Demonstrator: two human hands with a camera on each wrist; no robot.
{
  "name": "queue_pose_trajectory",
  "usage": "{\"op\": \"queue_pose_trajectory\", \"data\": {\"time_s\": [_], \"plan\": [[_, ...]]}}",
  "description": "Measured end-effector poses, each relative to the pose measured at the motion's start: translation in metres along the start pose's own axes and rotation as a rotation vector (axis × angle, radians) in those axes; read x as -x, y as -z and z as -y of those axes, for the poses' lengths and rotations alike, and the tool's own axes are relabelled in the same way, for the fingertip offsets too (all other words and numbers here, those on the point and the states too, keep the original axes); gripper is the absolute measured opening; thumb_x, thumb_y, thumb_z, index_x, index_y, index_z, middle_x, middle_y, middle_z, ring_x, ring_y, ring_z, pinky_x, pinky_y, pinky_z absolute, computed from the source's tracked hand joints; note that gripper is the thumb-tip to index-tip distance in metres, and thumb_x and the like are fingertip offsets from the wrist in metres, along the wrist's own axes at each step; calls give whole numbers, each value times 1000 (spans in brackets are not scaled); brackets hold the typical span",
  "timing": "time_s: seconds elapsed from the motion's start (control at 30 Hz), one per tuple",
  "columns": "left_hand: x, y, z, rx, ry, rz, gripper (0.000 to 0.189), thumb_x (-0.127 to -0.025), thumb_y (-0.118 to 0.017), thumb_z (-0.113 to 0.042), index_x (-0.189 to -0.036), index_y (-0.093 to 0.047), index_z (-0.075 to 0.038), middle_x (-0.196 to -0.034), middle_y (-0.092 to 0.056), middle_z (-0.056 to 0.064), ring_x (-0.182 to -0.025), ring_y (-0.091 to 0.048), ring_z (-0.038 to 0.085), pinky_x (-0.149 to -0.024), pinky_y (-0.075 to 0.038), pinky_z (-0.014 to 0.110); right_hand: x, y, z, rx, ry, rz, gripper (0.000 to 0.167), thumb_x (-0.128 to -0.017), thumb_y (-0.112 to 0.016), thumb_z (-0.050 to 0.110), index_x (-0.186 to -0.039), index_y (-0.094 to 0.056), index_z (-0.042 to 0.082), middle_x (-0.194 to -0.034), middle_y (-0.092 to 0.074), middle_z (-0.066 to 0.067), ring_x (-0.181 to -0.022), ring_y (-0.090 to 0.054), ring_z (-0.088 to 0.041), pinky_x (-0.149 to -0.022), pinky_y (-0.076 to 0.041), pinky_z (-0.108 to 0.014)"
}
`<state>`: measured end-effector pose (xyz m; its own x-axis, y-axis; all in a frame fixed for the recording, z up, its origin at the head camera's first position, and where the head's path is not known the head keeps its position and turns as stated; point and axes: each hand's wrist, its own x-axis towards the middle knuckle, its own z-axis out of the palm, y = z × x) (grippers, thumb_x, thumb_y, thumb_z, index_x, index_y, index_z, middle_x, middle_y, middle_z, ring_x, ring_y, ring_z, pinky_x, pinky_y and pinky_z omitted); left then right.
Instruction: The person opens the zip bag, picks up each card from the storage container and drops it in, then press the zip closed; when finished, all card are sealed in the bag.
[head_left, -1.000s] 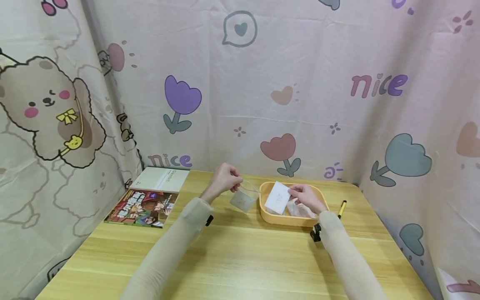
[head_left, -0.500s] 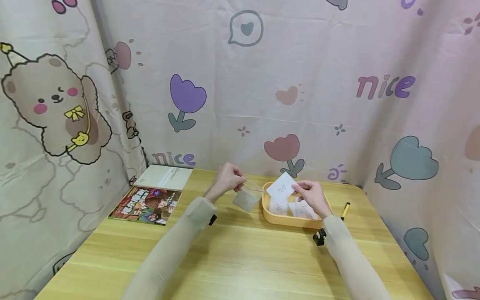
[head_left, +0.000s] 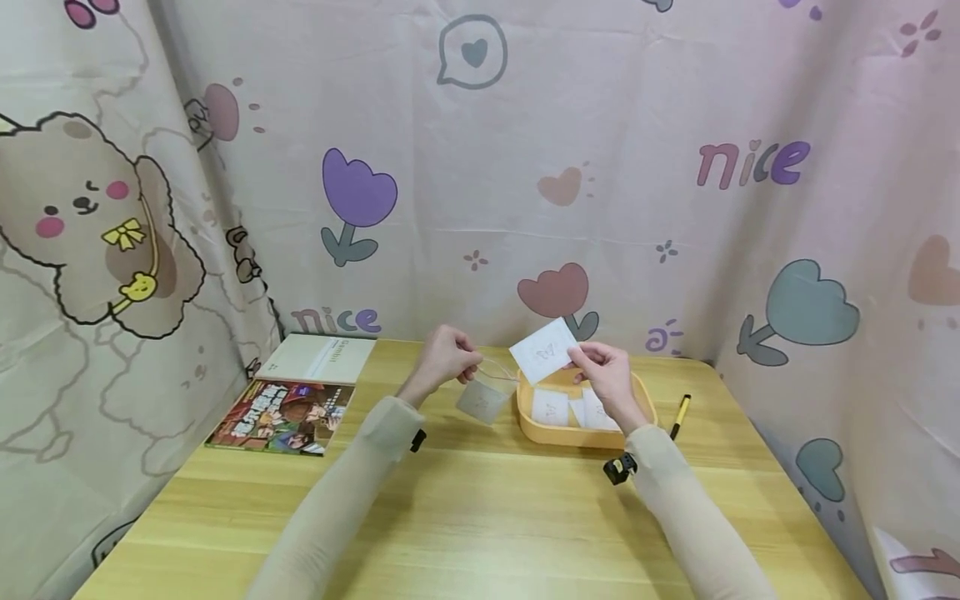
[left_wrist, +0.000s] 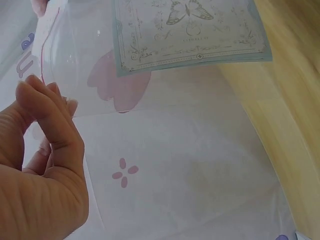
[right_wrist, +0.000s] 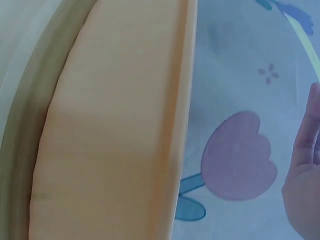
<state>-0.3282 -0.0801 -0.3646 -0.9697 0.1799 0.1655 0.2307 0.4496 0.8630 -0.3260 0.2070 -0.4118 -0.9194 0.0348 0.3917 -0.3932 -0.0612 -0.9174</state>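
Observation:
My left hand (head_left: pixel 446 358) pinches the edge of a clear zip bag (left_wrist: pixel 75 65) near its red seal line, left of the yellow-orange basket (head_left: pixel 577 437). Inside the bag lies a card (left_wrist: pixel 192 37) with a butterfly print and a blue-grey border. With thumb and fingers, my right hand (head_left: pixel 609 375) holds a white card (head_left: pixel 543 350) bearing a small grey drawing, tilted over the basket's back left. Several similar white cards (head_left: pixel 550 407) lie in the basket. The right wrist view shows mostly the basket wall (right_wrist: pixel 115 120), with part of the right hand at its right edge.
A yellow and black marker (head_left: pixel 681 417) lies right of the basket. At the table's back left are a pale book (head_left: pixel 315 357) and a colourful comic-style book (head_left: pixel 288 417). A printed curtain (head_left: pixel 457 167) hangs behind the wooden table (head_left: pixel 495 517).
My right hand has lifted the white card up and to the left from the basket, uncovering the cards below. The left hand still holds the bag in nearly the same place.

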Motion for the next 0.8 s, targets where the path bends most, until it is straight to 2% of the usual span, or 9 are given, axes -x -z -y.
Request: {"op": "queue_pose_trajectory", "data": {"time_s": [0.13,0.47,0.57,0.67,0.8], "plan": [[0,1,2,15,-2,8,11,-81,-68,-4,-71,-69,-2,-63,-69,9,-48,-64,17,-52,-61,37,2,-11,3,-12,7,-13,20,-89,-71,8,-100,-70,-9,-72,-74,2,-64,-71,-12,-47,-55,-22],[-1,-1,2,-10,-5,-12,10,-79,-67,-3,-70,-69,-4,-62,-68,8,-47,-64,17,-50,-60,34,4,-31,8,-10,43,-31,31,-90,-70,12,-107,-64,-14,-74,-73,6,-65,-69,-7,-47,-54,-21],[-1,-2,2,-17,-1,-10,10,-79,-67,-4,-69,-69,-5,-61,-68,8,-47,-64,17,-48,-59,32,8,-36,18,-17,46,-28,30,-91,-68,8,-107,-63,-16,-75,-73,4,-64,-69,-7,-48,-55,-22],[-1,-2,0,-21,0,-10,10,-79,-67,-4,-69,-69,-5,-61,-68,8,-47,-64,17,-48,-59,31,13,-41,30,-3,58,-9,27,-91,-67,5,-107,-64,-17,-76,-74,0,-65,-69,-7,-49,-56,-23],[0,-1,-2,-18,0,-5,10,-80,-68,-5,-70,-69,-4,-63,-68,9,-48,-64,17,-53,-61,36,17,-46,35,32,79,24,23,-91,-66,2,-104,-65,-16,-78,-74,-15,-65,-69,-8,-50,-56,-25]]}}
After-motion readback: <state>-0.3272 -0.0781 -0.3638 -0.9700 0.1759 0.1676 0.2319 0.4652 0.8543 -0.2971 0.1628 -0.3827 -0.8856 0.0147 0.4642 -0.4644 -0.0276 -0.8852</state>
